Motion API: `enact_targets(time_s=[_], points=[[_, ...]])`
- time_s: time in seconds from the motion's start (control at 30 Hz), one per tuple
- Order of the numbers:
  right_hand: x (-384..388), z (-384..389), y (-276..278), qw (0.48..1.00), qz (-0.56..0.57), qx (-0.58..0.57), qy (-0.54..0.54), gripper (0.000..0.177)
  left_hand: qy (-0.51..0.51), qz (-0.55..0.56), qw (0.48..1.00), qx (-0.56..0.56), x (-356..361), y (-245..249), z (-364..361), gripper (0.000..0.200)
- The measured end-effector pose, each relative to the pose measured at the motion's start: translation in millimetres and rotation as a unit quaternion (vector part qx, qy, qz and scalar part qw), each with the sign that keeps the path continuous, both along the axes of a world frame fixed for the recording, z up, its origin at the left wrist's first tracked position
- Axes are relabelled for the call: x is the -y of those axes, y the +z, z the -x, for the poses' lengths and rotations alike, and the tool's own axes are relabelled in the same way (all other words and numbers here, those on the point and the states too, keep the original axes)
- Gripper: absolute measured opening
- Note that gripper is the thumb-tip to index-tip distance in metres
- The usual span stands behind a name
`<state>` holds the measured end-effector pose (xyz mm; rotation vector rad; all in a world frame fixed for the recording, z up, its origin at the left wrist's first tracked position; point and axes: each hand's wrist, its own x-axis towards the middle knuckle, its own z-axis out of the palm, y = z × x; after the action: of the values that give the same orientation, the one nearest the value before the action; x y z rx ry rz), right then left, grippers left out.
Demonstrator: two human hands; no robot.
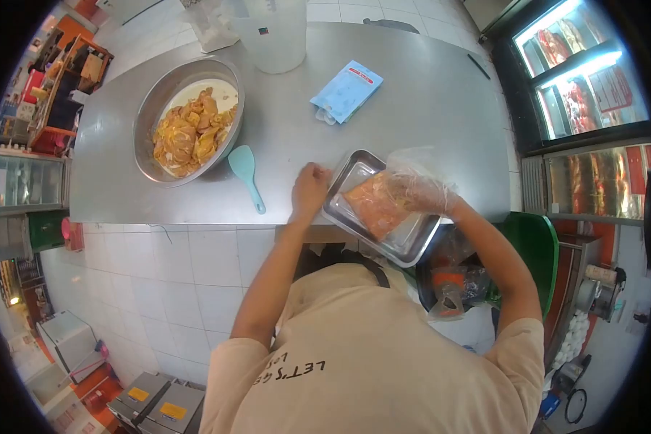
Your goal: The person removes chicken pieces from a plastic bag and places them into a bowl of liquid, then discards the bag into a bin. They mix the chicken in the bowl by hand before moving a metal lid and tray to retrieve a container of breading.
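A rectangular metal tray [354, 160] sits at an angle over the table's front edge, close to my body. My bare left hand [311, 186] is closed at the tray's left rim. On my right hand [414, 189] is a loose clear plastic glove; its fingers grip the right side of a flat, orange-pink slab of meat [375, 206] in the tray. The glove partly hides those fingers. Left of my left hand lies a pale turquoise rice paddle [244, 168]. Farther left, a large steel bowl [143, 137] contains yellow-coated meat pieces [188, 137] and a whitish liquid.
A blue packet [349, 90] lies on the steel table [282, 130], behind the tray. At the back stands a translucent plastic tub [275, 40] beside a white bag [211, 29]. A green bin [535, 253] is at my right. Lit display fridges [579, 79] line the right side.
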<state>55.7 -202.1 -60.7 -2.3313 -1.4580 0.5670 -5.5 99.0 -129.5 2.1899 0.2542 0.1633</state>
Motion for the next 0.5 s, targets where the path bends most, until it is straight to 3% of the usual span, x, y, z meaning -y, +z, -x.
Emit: enact_targets(time_s=[0.07,0.17,0.2,0.23,0.27,0.33,0.43,0.5], points=[[-3,8,7,0.998,-0.021,0.045,0.041,0.045,0.023,-0.059,0.998,0.025,0,4,13,0.028],[-8,25,1,0.998,-0.02,0.06,-0.023,0.053,0.07,-0.057,0.993,-0.069,7,3,60,0.036],[-14,31,4,0.997,-0.017,0.03,-0.072,0.052,0.054,0.091,0.974,-0.199,12,13,74,0.034],[-21,36,5,0.992,-0.015,0.001,-0.122,0.052,0.035,0.235,0.917,-0.322,17,19,84,0.032],[-26,38,1,0.992,-0.018,0.0,-0.127,0.052,0.032,0.23,0.917,-0.324,25,12,88,0.032],[-33,43,-14,0.989,-0.049,0.077,-0.117,0.054,-0.027,0.371,0.884,-0.284,44,-4,95,0.023],[-41,54,-34,0.974,-0.048,0.157,-0.157,0.053,-0.029,0.339,0.895,-0.288,39,-3,80,0.026],[-42,59,-70,0.972,-0.004,0.132,-0.195,0.053,-0.032,0.304,0.903,-0.301,34,6,69,0.028]])
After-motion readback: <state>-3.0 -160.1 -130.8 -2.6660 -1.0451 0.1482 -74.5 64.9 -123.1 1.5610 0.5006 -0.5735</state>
